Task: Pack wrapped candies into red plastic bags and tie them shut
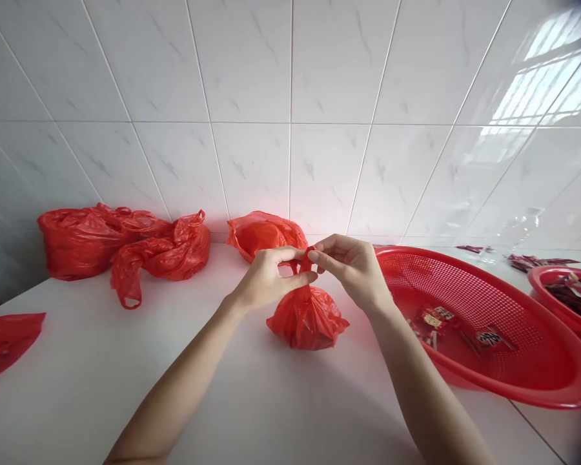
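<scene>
Both hands [266, 279] [356, 266] pinch-tight on bag [308, 320]

The wall [252, 64] was covered with big, shiny white tiles [329, 168], marked with thin gray streaks and split by straight lines. A bright, barred window shape [537, 77] was mirrored high on the right. A smooth white table [252, 400] was set against the wall. The far left was dimly lit.

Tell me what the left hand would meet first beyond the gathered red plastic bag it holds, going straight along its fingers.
The left hand would likely meet the bare right hand first, just across the neck of the red bag; exact depth is unclear.
</scene>
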A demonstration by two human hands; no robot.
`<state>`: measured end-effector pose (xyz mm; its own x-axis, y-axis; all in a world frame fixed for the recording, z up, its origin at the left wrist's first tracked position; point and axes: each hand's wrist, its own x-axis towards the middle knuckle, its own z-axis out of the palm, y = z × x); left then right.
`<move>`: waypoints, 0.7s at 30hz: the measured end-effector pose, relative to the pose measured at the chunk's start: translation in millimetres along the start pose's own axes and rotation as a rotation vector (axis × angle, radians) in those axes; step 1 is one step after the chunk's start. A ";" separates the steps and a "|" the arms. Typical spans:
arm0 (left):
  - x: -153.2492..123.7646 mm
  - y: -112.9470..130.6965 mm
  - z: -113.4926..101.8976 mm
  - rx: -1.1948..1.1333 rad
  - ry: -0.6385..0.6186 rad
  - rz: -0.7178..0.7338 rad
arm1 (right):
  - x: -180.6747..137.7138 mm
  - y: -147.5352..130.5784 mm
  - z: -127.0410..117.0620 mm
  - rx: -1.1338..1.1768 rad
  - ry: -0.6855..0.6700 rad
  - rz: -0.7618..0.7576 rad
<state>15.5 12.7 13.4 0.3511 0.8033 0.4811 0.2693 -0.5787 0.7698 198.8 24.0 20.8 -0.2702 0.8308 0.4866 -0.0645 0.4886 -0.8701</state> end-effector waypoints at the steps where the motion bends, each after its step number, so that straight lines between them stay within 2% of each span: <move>1: 0.0 -1.3 1.4 0.007 0.017 0.000 | 0.1 0.2 -0.5 -0.006 0.003 -0.009; 4: 0.7 -4.1 1.9 0.016 0.080 -0.008 | 1.9 0.9 -5.9 -0.037 -0.030 -0.034; 6: 1.3 -3.6 0.9 0.005 0.112 -0.006 | 4.3 3.4 -11.7 -0.065 -0.112 -0.037; 11: 1.8 2.8 1.2 -0.090 0.164 0.016 | 10.6 22.8 -18.4 -0.087 -0.544 0.082; 13: 1.9 4.0 1.0 -0.106 0.202 0.011 | 11.9 33.0 -14.5 -0.085 -0.651 0.119; 17: 3.7 1.9 -3.7 -0.122 0.323 0.009 | 12.6 46.2 -3.1 -0.053 -0.620 0.118; 21: 6.0 -0.4 -10.5 -0.124 0.417 0.020 | 11.7 47.5 2.8 -0.002 -0.593 0.145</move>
<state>8.0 19.2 20.4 -0.0444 0.7951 0.6049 0.1471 -0.5937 0.7911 189.9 56.1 -15.0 -0.7650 0.5993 0.2357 0.0149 0.3823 -0.9239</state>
